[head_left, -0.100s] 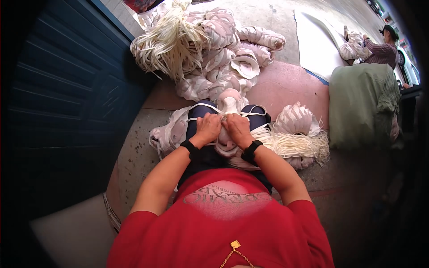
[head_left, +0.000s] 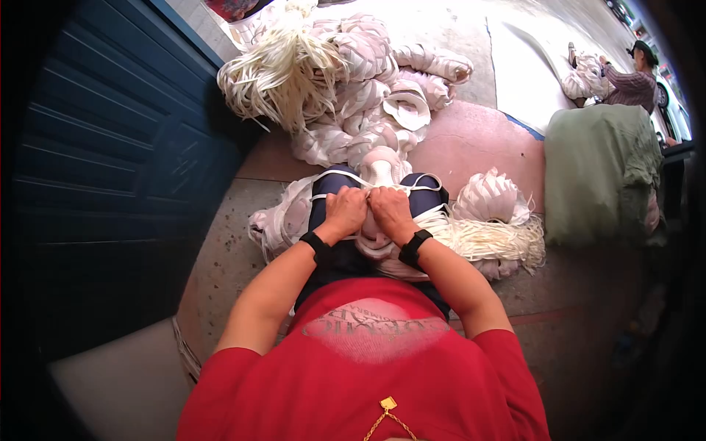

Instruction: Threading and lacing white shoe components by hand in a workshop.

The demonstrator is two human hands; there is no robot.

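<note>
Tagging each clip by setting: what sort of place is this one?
Probably an outdoor work spot on pavement beside a building. A dark blue panelled door stands to the left, heaps of pale strip bundles lie on the concrete ground, and another person sits working nearby.

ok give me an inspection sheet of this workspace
surface: speckled concrete floor beside a reddish slab
job's things: white strip bundle on the lap, with loops drawn across the knees
clutter: heap of pale strips ahead, round bundle at right, green sack
grips: left hand and right hand both closed on the bundle, side by side
cables: nothing seen
surroundings: blue shutter at left; another person seated far right
</note>
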